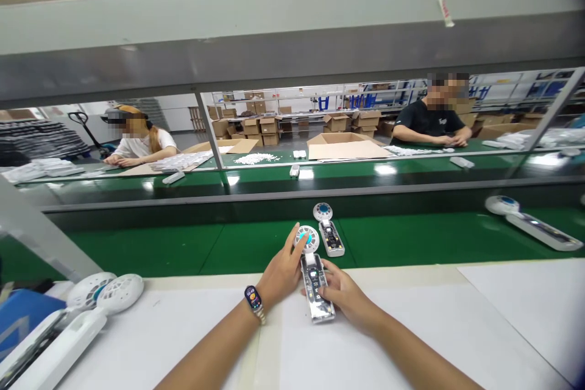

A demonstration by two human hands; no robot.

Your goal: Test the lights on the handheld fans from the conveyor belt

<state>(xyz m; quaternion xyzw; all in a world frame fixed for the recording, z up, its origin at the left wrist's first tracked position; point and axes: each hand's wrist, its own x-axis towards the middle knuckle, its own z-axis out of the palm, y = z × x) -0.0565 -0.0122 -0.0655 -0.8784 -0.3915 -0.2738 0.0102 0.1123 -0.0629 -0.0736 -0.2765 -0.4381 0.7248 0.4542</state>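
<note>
Between my hands is a handheld fan [319, 301] with a round white head, a blue hub and a clear handle showing a dark circuit board. My left hand [286, 268], below a smartwatch, grips the fan's head with its fingers. Around the handle, my right hand [345, 295] is closed, thumb on the front. Just behind it a second handheld fan [332, 239] lies on the green surface, its board exposed. At the lower left are white fan housings [75, 347], partly cut off by the frame edge.
A white work surface [192, 329] lies before me, with a green conveyor belt [173, 244] beyond. Another fan [542, 228] lies on the belt at right. Across a second line sit two people with white parts [257, 159] and a cardboard box [345, 147]. A metal post [46, 234] slants at left.
</note>
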